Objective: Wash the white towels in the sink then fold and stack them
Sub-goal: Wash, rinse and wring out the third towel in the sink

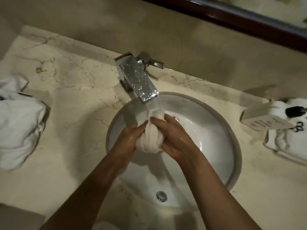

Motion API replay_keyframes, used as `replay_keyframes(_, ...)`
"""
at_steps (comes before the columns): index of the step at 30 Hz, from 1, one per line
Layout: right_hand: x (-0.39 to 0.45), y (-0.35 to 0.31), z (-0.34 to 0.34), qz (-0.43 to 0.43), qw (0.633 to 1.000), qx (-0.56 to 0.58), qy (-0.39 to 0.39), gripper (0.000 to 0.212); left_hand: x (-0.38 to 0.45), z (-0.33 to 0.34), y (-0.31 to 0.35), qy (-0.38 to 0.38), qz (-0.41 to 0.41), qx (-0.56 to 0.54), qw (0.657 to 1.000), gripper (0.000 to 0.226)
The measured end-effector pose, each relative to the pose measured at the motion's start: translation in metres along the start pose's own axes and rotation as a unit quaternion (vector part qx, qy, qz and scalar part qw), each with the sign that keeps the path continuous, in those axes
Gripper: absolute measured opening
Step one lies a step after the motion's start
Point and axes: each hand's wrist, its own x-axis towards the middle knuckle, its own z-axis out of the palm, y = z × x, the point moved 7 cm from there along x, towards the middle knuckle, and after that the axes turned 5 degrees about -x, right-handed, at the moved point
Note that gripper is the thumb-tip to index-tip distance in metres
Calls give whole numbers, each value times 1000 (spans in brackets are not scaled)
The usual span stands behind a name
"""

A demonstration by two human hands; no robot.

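Observation:
A wet white towel point(150, 137) is bunched into a twisted wad over the round white sink point(216, 130). My left hand point(128, 140) grips its left side and my right hand point(172, 138) grips its right side, fingers curled round the cloth. Water runs from the chrome faucet point(136, 77) onto the top of the towel. A heap of white towels point(18, 125) lies on the counter at the far left.
The marble counter point(74, 90) surrounds the sink. At the right edge lie folded white towels point(289, 141) with a small card box point(260, 117) and a black tie on top. The sink's overflow hole point(161, 196) shows near me. A dark-framed mirror point(249, 17) hangs behind.

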Motion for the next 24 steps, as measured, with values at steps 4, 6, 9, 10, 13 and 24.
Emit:
replay_keyframes(4, -12, -14, -16, -55, 999, -1, -2, 25, -18, -17, 34, -19, 68, -135, 988, 45)
replay_keyframes(6, 11, 9, -36, -13, 996, -59, 61, 32, -12, -14, 29, -16, 70, -121, 990, 40)
replay_keyframes(9, 29, 47, -47, 99, 989, -25, 108, 43, 9, -19, -2, 19, 27, -99, 995, 32)
replay_keyframes(10, 30, 53, -50, 127, 987, 21, 101, 36, 18, -21, -16, 6, -11, -106, 994, 38)
replay_keyframes(13, 31, 53, -63, 132, 968, 201, 79, 28, 28, -30, -42, -11, -109, -91, 990, 61)
replay_keyframes(24, 40, 3, 18, -94, 956, -278, 14, 30, 73, 0, -23, 90, -60, 20, 994, 44)
